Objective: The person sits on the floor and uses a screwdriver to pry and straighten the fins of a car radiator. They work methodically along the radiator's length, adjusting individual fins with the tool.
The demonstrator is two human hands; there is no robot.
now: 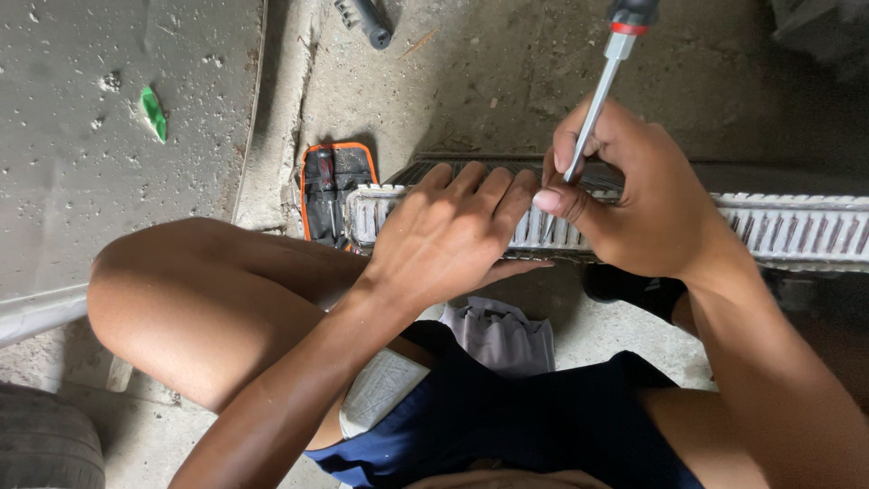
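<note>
Nearest the lens is the person's own lap, dark blue shorts [543, 426] across bare thighs, with the left knee [181, 299] raised toward the left of the view. A folded grey cloth [502, 335] lies on the concrete floor [507, 81] between the legs.

Just past it, a long finned metal unit [787, 231], pale and ribbed like a radiator core, lies across the floor from the middle of the view to the right edge. The left hand [448, 240] rests flat over its left portion, fingers spread along the top and thumb tucked under the near edge, pressing it rather than closing round anything. The right hand [634, 195] is clenched about the steel shaft of a screwdriver [605, 77], whose black and red handle rises to the top of the picture. The tip is hidden behind the fingers, so it probably touches the fins, though I cannot tell.

Beside the unit's left end an orange-edged tool case [328, 186] lies open with dark tools inside. Further off sit a black cylindrical tool [371, 23] and a green scrap [154, 113]. A tyre [45, 444] shows at the bottom left corner.
</note>
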